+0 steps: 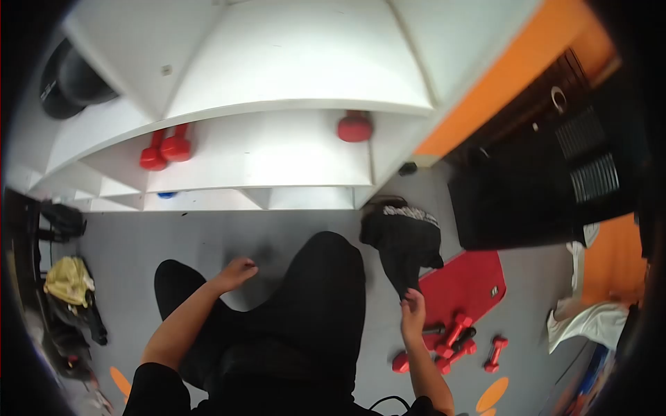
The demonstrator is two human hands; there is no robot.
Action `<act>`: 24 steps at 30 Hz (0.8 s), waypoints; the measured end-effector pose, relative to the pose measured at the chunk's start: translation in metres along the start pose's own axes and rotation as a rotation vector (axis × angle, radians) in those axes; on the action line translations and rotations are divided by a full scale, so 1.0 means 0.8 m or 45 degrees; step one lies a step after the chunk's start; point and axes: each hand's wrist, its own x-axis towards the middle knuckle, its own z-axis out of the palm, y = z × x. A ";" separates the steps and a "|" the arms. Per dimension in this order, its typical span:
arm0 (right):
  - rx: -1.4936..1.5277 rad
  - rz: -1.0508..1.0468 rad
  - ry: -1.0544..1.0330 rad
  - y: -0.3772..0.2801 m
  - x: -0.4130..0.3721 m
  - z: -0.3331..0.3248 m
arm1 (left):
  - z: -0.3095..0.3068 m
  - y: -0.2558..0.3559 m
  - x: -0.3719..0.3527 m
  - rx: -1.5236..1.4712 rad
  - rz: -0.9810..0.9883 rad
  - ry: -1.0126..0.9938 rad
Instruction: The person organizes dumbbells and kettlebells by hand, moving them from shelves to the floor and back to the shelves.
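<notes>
- The right hand [413, 305] is closed on one end of a black garment [404, 239], with the fingers pinched around the cloth.
- The black garment stretches from this hand toward the white shelf [277, 149]. It lies between the person's black-clothed knee [326, 277] and a red mat [466, 283] on the grey floor [208, 236].
- The left hand [236, 272] holds nothing. Its fingers are loosely curled, and it is beside the other knee.
- Some red dumbbells [452, 340] lie on the floor, just beside the right forearm.
- Two more red dumbbells [165, 149] stand in a compartment of the shelf.
</notes>
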 end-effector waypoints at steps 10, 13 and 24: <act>-0.518 -1.164 -0.245 -0.390 0.199 0.291 | -0.012 0.003 -0.028 0.161 -0.040 0.088; -0.678 -0.949 -0.126 -0.404 0.309 0.330 | 0.005 -0.014 -0.033 0.100 0.108 -0.025; -1.624 -1.083 0.114 -0.408 0.377 0.391 | -0.011 0.008 -0.090 0.208 0.007 0.234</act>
